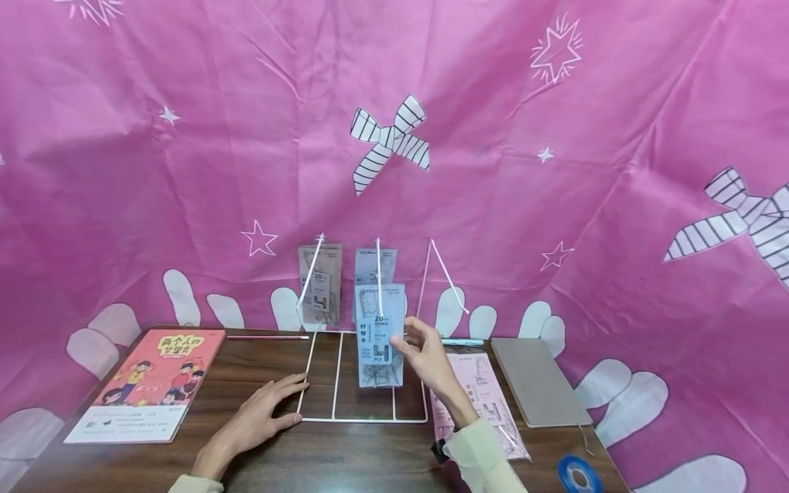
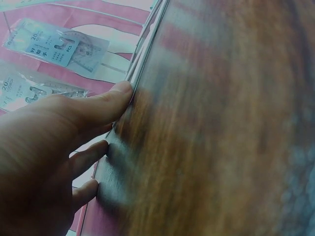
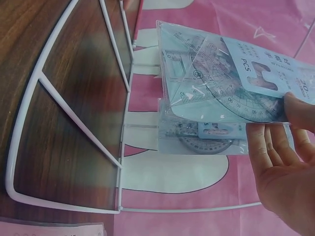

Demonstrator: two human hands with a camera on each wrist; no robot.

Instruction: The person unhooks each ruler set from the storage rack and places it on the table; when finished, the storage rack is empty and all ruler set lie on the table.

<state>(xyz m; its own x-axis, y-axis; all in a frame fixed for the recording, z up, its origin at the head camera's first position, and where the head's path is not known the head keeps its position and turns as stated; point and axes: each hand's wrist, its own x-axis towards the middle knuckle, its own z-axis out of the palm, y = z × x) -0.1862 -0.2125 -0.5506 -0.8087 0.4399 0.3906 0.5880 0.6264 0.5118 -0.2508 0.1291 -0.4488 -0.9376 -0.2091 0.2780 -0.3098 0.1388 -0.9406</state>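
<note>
Pinching the blue packet at its side edge, the right hand has its thumb on the printed front and its fingers behind. Packet is upright, a little to the left of that hand, above the base of a white wire rack. Contents visible through the clear lower part in the right wrist view: a protractor and other marked rulers. The rack's middle prong shows in front of the packet's upper part; whether it runs through the hanging hole, I cannot tell.

Left hand: grasping nothing, fingers extended, palm down over the wooden table, thumb and forefinger touching the near side of the rack base.

Beyond the held packet, a second blue packet hangs at the middle prong. Ahead of the left hand and slightly to its right, a grey packet hangs at the next prong.

Under and beside the right forearm: pink packets. Farther right of that hand, a grey notebook and, nearer the wearer, a blue tape roll. Left of the left hand, a red-covered book lies flat.
</note>
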